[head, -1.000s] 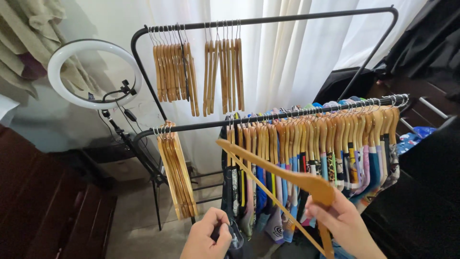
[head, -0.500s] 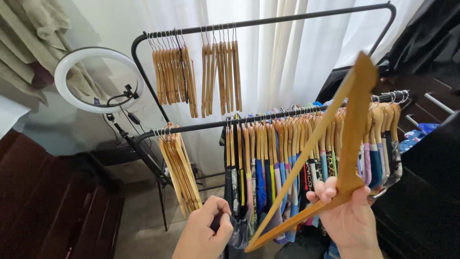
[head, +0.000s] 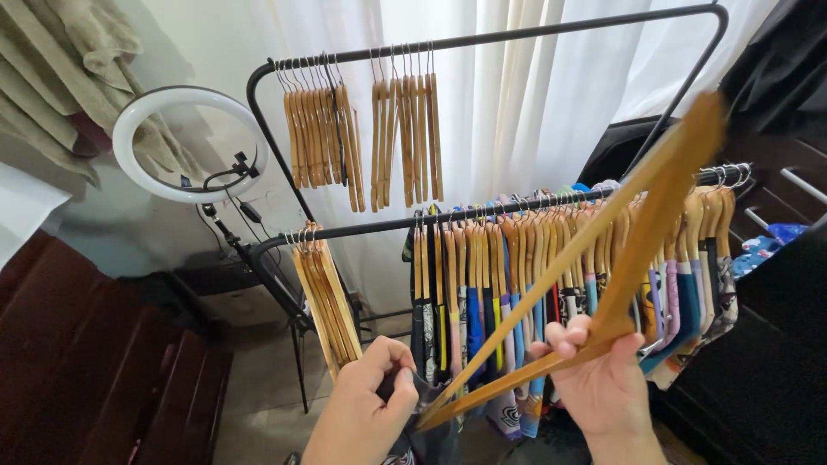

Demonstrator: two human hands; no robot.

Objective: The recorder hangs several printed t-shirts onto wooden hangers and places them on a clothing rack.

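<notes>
Wooden hanger (head: pixel 603 258) clamped in right hand (head: pixel 603 392) grip, left hand (head: pixel 366 413) grip pinching dark garment (head: pixel 422 405)

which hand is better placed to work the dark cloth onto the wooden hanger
Left. The left hand already pinches the dark cloth at the hanger's lower tip; the right hand is occupied gripping the hanger.

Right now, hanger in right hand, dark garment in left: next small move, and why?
Probably slide the wooden hanger's low end into the dark garment: the right hand holds it tilted, its tip already beside the fabric that the left hand pinches.
</notes>
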